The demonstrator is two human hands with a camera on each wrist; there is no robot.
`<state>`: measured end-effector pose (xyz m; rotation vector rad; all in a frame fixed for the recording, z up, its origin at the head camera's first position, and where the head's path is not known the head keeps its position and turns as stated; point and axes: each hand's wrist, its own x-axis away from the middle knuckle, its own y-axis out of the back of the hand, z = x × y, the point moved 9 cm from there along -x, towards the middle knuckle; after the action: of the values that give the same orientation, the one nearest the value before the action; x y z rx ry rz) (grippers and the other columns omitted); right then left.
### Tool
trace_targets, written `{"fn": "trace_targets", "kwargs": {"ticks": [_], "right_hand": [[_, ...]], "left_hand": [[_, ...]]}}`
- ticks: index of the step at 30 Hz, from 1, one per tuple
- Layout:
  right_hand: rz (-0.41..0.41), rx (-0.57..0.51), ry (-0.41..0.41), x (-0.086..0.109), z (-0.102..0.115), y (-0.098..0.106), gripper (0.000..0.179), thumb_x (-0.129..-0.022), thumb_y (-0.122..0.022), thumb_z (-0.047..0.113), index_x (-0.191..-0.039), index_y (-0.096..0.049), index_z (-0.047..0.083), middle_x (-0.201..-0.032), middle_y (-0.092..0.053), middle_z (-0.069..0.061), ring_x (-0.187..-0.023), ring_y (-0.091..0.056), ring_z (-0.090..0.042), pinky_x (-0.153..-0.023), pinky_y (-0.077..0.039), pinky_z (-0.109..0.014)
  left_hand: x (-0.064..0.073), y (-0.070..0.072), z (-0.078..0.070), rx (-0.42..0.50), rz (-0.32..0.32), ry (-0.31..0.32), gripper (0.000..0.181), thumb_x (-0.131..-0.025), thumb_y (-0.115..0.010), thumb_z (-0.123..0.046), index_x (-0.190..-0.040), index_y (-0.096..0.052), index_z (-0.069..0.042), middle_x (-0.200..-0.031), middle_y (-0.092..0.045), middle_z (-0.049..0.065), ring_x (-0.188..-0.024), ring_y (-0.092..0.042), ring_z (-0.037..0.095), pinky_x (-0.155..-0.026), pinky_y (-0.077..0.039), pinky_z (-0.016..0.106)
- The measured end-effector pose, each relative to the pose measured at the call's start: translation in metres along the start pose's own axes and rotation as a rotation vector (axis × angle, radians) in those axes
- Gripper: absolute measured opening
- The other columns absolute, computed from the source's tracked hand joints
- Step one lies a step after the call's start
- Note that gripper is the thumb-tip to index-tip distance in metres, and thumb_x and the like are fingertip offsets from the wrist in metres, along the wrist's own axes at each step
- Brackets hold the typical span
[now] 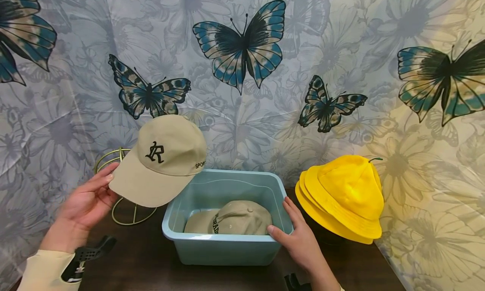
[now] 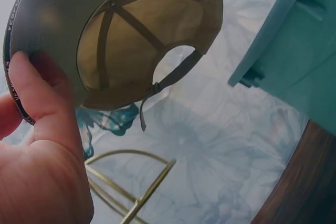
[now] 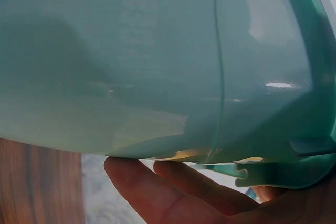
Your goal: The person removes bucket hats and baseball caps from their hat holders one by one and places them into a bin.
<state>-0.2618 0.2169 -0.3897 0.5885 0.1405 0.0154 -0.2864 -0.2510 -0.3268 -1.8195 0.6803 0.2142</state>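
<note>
A beige baseball cap (image 1: 170, 152) with a dark letter emblem is held up above the left end of a blue-green plastic bin (image 1: 227, 251). My left hand (image 1: 89, 198) pinches its brim at the left edge. The left wrist view shows the hollow underside of this cap (image 2: 147, 45) and its back strap, with the left hand (image 2: 47, 145) at the brim. Inside the bin lies another beige cap (image 1: 242, 217) with dark lettering. My right hand (image 1: 299, 236) grips the bin's right rim, thumb over the edge; its fingers (image 3: 152, 192) touch the outer wall.
A gold wire stand (image 1: 132, 213) is behind the left hand, partly covered by the held cap. Stacked yellow bucket hats (image 1: 341, 194) sit right of the bin on the dark wooden table (image 1: 129, 261). A butterfly-print cloth (image 1: 242, 114) hangs behind.
</note>
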Motion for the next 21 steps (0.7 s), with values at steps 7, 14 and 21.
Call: {"fn": "trace_targets", "kwargs": {"ticks": [7, 14, 21], "right_hand": [[-0.001, 0.002, 0.004, -0.001, 0.000, 0.000, 0.093, -0.087, -0.072, 0.052, -0.158, -0.027, 0.011, -0.165, -0.015, 0.000, -0.147, -0.018, -0.036, -0.107, -0.021, -0.070], [-0.004, 0.004, 0.006, -0.001, -0.001, 0.000, 0.093, -0.087, -0.072, 0.052, -0.158, -0.027, 0.011, -0.165, -0.015, -0.001, -0.147, -0.017, -0.035, -0.107, -0.021, -0.070], [-0.001, 0.006, -0.009, 0.000, -0.002, -0.001, 0.093, -0.087, -0.072, 0.053, -0.158, -0.028, 0.013, -0.164, -0.015, 0.000, -0.147, -0.018, -0.035, -0.107, -0.021, -0.070]], "left_hand": [[-0.005, -0.007, 0.012, -0.058, 0.019, 0.036, 0.051, -0.107, -0.013, 0.002, -0.137, -0.053, 0.008, -0.130, -0.059, 0.025, -0.115, -0.061, 0.034, -0.094, -0.050, 0.039], [-0.013, -0.014, 0.026, -0.117, 0.017, 0.088, 0.050, -0.107, -0.015, 0.003, -0.137, -0.054, 0.006, -0.130, -0.061, 0.022, -0.115, -0.062, 0.031, -0.093, -0.051, 0.037], [-0.022, -0.019, 0.042, -0.189, 0.021, 0.135, 0.050, -0.107, -0.016, 0.003, -0.137, -0.056, 0.003, -0.128, -0.062, 0.019, -0.113, -0.063, 0.027, -0.091, -0.051, 0.034]]}}
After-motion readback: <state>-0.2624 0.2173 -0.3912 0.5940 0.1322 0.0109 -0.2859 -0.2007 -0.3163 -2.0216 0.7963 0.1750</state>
